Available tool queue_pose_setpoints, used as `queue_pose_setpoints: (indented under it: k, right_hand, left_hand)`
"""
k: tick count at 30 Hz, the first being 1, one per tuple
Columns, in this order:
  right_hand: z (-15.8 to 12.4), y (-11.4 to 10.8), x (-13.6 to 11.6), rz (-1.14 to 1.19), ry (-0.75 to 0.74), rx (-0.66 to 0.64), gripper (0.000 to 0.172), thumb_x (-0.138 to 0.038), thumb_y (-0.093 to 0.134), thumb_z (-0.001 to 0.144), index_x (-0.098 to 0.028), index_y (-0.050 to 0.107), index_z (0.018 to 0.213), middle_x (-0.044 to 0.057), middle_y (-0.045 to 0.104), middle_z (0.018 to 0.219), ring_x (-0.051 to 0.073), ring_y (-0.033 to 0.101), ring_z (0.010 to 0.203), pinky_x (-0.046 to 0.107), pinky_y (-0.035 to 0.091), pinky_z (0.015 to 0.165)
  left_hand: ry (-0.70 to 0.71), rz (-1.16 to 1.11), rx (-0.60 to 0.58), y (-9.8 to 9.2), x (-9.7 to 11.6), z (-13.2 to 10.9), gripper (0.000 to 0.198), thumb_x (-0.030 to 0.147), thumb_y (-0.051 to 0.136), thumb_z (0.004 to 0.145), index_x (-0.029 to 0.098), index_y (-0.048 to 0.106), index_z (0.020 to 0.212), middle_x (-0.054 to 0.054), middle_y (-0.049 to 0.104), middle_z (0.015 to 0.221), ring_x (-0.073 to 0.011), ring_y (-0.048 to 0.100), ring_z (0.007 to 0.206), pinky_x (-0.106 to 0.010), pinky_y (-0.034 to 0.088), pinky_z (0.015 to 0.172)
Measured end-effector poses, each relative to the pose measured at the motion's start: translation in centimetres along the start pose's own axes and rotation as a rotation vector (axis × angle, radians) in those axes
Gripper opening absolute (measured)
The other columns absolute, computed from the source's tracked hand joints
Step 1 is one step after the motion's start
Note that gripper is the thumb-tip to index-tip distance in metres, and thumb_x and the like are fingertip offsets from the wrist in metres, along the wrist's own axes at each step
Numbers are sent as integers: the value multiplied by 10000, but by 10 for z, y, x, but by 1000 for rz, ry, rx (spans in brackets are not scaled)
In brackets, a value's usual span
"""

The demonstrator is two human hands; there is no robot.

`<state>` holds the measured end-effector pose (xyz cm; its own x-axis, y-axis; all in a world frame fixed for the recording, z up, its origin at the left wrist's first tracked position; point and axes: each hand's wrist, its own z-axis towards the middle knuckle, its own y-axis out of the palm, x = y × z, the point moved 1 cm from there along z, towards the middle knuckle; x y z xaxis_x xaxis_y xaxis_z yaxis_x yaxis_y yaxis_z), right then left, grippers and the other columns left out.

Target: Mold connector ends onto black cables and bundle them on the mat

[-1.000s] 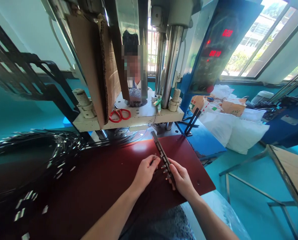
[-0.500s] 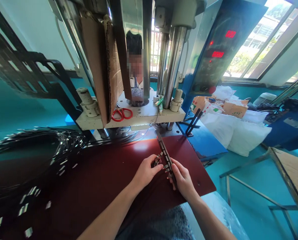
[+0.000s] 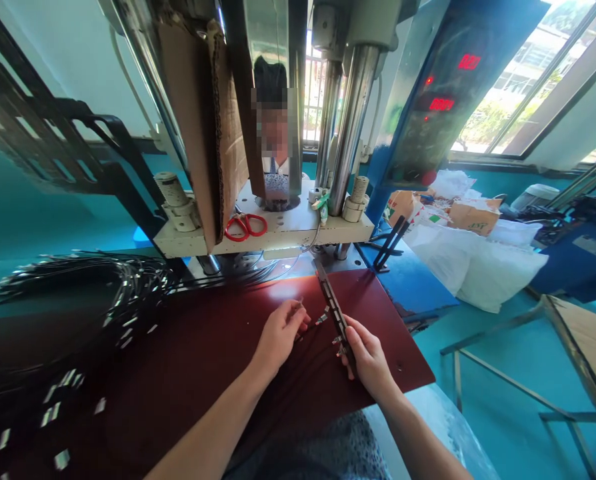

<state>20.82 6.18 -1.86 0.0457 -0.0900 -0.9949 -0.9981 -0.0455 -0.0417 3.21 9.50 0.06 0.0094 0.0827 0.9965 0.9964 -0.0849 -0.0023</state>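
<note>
Your dark red tabletop (image 3: 218,360) carries a long black slotted bar (image 3: 332,303) — it runs from the far edge toward the near right corner. A heap of black cords with silver tips (image 3: 78,300) covers the left side — spilling past the left edge.

Red LED digits on blue control panel (image 3: 431,100), too blurred to read; no other legible text.
</note>
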Motion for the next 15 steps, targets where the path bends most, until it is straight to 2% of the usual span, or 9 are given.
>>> queue_pose_setpoints:
  k: [2,4,6,8,10,12,15]
  right_hand:
    - [0,0,0,-5,4,-3,525,-513,436,843,-140,454,1212,-45,495,492,54,387,314,137,308,279]
    - [0,0,1,-5,7,-8,525,-513,437,843,-139,455,1210,-44,495,491,52,383,310,134,306,278]
    - [0,0,1,6,5,-14,526,-511,442,841,-139,454,1211,-44,496,490,52,382,311,133,305,276]
    - [0,0,2,15,-3,-18,517,-505,439,845,-140,455,1212,-44,493,489,51,381,312,132,305,275]
    - [0,0,2,13,-13,-19,504,-495,435,851,-144,457,1212,-44,494,491,52,384,314,132,305,275]
    - [1,0,2,9,-19,-14,504,-494,437,851,-146,457,1215,-43,494,493,54,388,316,134,311,275]
    - [1,0,3,15,-11,-5,523,-507,447,841,-141,457,1213,-42,495,501,55,393,322,136,324,271]
  left_hand:
    - [-36,-86,19,-2,1,-2,303,470,492,772,173,484,831,5,528,678,-135,519,586,-229,429,502]
    - [-81,-139,-32,0,2,-4,310,480,497,768,177,464,825,23,486,649,-110,475,522,-203,389,442]
    - [-119,-125,-71,3,4,-5,320,482,525,747,175,436,773,36,446,635,-84,413,479,-173,301,388]
    - [-109,-34,-61,5,7,-3,343,456,610,680,169,436,754,42,426,637,-73,374,483,-165,240,386]
    - [-71,92,-51,6,10,1,358,395,678,611,155,498,806,37,450,651,-82,381,518,-176,252,420]
    - [-39,166,-84,9,10,9,341,359,674,602,134,560,832,17,503,666,-103,420,559,-202,292,473]
    - [9,168,-157,15,4,20,250,340,642,617,123,584,729,8,542,634,-121,448,577,-234,323,545]
